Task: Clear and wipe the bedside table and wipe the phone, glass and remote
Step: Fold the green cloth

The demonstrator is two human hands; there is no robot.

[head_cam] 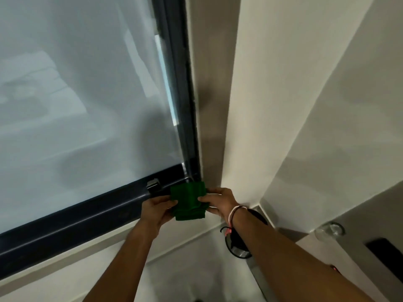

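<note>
i'm pinching the folded green cloth [189, 200] with my left hand [155, 211] and right hand [220, 202] at lower centre; a loose pinch could be letting it unfold or drop.

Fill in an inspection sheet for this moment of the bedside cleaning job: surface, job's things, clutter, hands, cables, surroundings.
Surface: pale bedside table at lower right, only partly in view.
Job's things: folded green cloth; clear glass and a dark flat object, phone or remote, on the table.
Clutter: round dark object below the right forearm, unidentified.
Hands: left hand and right hand both grip the cloth.
Cables: nothing seen.
Surroundings: window with dark frame, white walls.
</note>
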